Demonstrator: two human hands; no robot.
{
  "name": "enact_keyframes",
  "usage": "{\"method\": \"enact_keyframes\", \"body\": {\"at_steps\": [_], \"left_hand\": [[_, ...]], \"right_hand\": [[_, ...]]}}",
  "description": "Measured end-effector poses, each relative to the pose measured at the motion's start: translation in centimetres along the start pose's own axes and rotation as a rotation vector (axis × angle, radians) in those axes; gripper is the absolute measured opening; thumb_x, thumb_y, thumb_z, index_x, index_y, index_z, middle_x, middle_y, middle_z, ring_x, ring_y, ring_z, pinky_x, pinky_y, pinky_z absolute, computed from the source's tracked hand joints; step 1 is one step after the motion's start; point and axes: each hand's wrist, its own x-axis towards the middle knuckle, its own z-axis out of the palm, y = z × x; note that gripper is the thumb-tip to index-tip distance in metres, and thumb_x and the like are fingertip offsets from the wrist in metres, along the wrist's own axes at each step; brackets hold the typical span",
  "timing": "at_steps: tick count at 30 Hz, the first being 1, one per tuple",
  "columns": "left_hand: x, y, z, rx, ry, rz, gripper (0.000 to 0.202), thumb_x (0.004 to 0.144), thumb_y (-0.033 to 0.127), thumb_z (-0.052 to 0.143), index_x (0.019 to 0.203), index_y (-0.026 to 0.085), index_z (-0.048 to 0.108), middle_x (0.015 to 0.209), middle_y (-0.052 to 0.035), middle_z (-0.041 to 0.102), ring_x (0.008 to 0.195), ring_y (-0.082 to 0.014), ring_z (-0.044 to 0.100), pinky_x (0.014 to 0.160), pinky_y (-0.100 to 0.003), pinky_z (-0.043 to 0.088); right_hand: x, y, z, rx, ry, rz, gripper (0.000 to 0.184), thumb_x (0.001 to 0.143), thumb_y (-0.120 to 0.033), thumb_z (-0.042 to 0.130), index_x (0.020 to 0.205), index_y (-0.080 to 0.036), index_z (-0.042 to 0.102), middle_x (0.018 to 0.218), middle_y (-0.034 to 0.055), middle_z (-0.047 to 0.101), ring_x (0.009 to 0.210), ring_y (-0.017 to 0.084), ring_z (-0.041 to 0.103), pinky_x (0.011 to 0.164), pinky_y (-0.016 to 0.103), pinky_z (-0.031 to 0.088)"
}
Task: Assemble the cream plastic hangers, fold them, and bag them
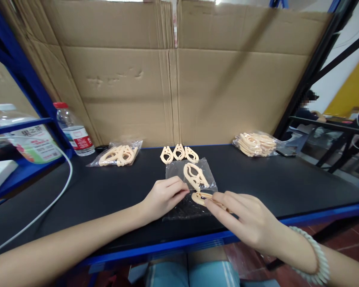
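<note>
A clear plastic bag [173, 172] lies flat on the black tabletop in front of me, with one beige folding hanger [189, 175] inside or on it; I cannot tell which. My left hand [166, 196] pinches the bag's edge on its left side. At the bag's near end, a second beige folding hanger [198, 198] sits in my right hand [242, 213], between thumb and fingers, partly hidden by them. Just beyond the bag, three loose folding hangers [178, 152] stand in a row.
Bagged hangers [119, 155] lie at the back left, and a fuller bag of hangers [254, 144] at the back right beside a phone [286, 152]. A water bottle [76, 133] and white cable [66, 181] are on the left. Cardboard [122, 87] walls the rear. A person [306, 109] sits far right.
</note>
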Motion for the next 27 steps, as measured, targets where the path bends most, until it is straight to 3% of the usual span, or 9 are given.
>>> {"method": "enact_keyframes", "body": {"at_steps": [4,13,16,21,27], "left_hand": [[0.0,0.1,-0.1,0.018,0.043,0.034,0.010,0.092,0.014,0.052,0.089,0.016,0.061,0.078,-0.0029,0.065,0.069,-0.0115,0.060,0.062,-0.020,0.049],[0.0,0.1,0.0,0.035,0.060,0.044,0.012,0.093,0.015,0.050,0.090,0.016,0.062,0.077,-0.0031,0.065,0.068,-0.0118,0.061,0.062,-0.021,0.051],[-0.1,0.0,0.0,0.045,0.080,0.037,0.012,0.093,0.016,0.050,0.089,0.016,0.062,0.077,-0.0027,0.065,0.067,-0.0116,0.061,0.062,-0.020,0.051],[-0.1,-0.1,0.1,0.056,0.074,0.066,0.013,0.093,0.016,0.049,0.088,0.017,0.061,0.075,-0.0019,0.064,0.066,-0.0112,0.060,0.061,-0.020,0.049],[-0.1,-0.1,0.1,0.057,0.077,0.089,0.010,0.092,0.014,0.051,0.089,0.016,0.061,0.077,-0.0026,0.066,0.068,-0.0122,0.060,0.062,-0.021,0.050]], "right_hand": [[0.1,-0.1,1.2,-0.067,0.012,-0.086,0.022,0.091,-0.008,0.048,0.105,-0.005,0.064,0.089,0.0136,0.070,0.068,0.020,0.063,0.053,0.031,0.051],[1.2,-1.0,3.0,-0.055,0.016,-0.124,0.018,0.089,-0.009,0.051,0.099,-0.009,0.067,0.084,0.0100,0.068,0.069,0.019,0.062,0.054,0.029,0.050],[1.3,-1.5,4.1,-0.034,-0.058,-0.089,0.024,0.090,-0.009,0.048,0.108,-0.007,0.063,0.093,0.0141,0.068,0.073,0.021,0.063,0.055,0.032,0.052],[1.2,-1.7,5.3,0.108,-0.235,0.023,0.037,0.087,-0.004,0.047,0.124,-0.003,0.053,0.106,0.0182,0.065,0.091,0.025,0.063,0.076,0.038,0.056],[1.7,-1.2,5.8,0.094,-0.306,0.078,0.025,0.089,-0.004,0.047,0.110,-0.010,0.059,0.098,0.0120,0.065,0.081,0.021,0.063,0.071,0.032,0.055]]}}
